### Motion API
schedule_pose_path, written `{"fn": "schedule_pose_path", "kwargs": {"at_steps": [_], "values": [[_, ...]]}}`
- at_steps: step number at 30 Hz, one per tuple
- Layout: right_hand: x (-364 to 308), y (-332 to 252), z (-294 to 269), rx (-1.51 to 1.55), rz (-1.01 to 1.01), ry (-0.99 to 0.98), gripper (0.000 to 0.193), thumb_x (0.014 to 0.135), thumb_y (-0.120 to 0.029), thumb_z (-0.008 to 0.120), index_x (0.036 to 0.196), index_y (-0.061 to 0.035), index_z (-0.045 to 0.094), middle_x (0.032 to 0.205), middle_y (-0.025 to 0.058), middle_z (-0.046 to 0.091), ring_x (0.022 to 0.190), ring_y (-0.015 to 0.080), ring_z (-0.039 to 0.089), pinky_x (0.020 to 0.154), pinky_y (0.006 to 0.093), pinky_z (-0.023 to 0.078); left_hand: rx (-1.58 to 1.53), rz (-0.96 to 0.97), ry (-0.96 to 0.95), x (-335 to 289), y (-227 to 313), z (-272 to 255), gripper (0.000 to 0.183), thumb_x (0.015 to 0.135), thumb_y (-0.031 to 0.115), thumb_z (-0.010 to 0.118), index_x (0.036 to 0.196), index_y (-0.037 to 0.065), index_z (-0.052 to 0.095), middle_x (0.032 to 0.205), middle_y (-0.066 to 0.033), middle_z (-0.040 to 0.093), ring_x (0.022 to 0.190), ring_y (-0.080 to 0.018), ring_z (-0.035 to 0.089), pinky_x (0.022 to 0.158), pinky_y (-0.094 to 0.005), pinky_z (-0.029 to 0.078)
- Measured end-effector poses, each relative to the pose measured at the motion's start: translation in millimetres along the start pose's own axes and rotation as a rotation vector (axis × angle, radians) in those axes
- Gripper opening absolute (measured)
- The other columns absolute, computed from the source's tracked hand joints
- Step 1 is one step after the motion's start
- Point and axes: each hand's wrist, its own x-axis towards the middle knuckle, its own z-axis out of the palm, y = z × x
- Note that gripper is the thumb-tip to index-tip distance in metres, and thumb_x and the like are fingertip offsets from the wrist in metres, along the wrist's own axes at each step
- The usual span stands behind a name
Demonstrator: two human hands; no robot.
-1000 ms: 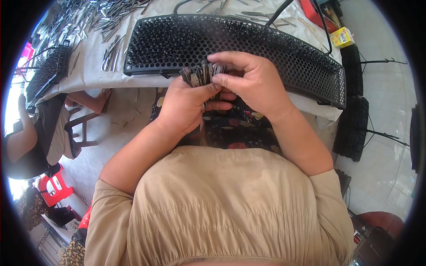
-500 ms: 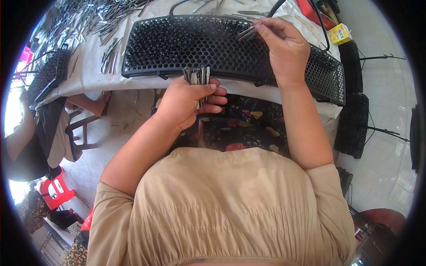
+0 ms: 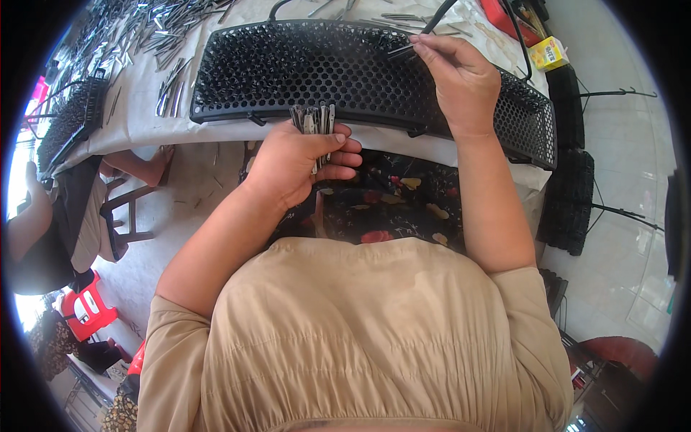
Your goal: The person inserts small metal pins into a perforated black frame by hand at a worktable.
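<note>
My left hand [image 3: 295,162] is wrapped round a bunch of slim metal strips [image 3: 314,122], their ends sticking up above the thumb. It sits just below the front edge of a long black rack [image 3: 345,72] full of round holes. Over the far side of the rack, my right hand [image 3: 464,86] pinches a thin metal strip [image 3: 401,50] between thumb and fingertips, its free end pointing left toward the holes. Many strips stand in the holes on the rack's left part, while bare holes show in its middle and right.
Loose metal strips [image 3: 169,36] lie heaped on the covered table at the far left. Another black rack [image 3: 75,119] stands left, near a seated person [image 3: 54,223]. A yellow box [image 3: 548,54] is at the far right, and dark racks [image 3: 565,187] stand beside the table.
Fewer strips show in my right fingers than before, and its fingertips have shifted little. My left hand keeps its bunch. The whole scene has slid slightly left in the picture.
</note>
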Motion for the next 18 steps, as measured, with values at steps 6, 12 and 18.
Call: {"fn": "schedule_pose_path", "kwargs": {"at_steps": [6,12,18], "values": [[-1.9,4.1,-1.7,0.056,0.014,-0.004,0.010,0.086,0.002,0.071,0.096,0.0027,0.072,0.096,0.0098,0.074,0.090,0.0116,0.069,0.085,0.0219,0.054,-0.008,0.010,-0.014,0.1,0.5,0.6,0.020,0.093,0.003,0.058,0.111,-0.006,0.058,0.097,-0.0184,0.067,0.084,-0.0268,0.069,0.071,-0.0356,0.059],[-0.9,5.0,-5.2,0.001,-0.026,-0.018,0.009,0.086,0.003,0.071,0.095,0.0021,0.072,0.096,0.0100,0.074,0.090,0.0116,0.069,0.086,0.0219,0.054,-0.028,0.020,-0.005,-0.2,2.0,-1.5,0.017,0.092,0.001,0.057,0.108,-0.007,0.058,0.096,-0.0192,0.066,0.083,-0.0274,0.069,0.070,-0.0365,0.060],[-2.0,2.3,-11.4,-0.039,-0.011,-0.025,0.010,0.085,0.002,0.072,0.095,0.0012,0.073,0.096,0.0081,0.075,0.088,0.0093,0.068,0.083,0.0203,0.053,-0.036,0.026,-0.002,1.5,1.9,-4.1,0.015,0.091,-0.001,0.057,0.105,-0.007,0.057,0.095,-0.0197,0.066,0.081,-0.0275,0.068,0.069,-0.0369,0.061]]}}
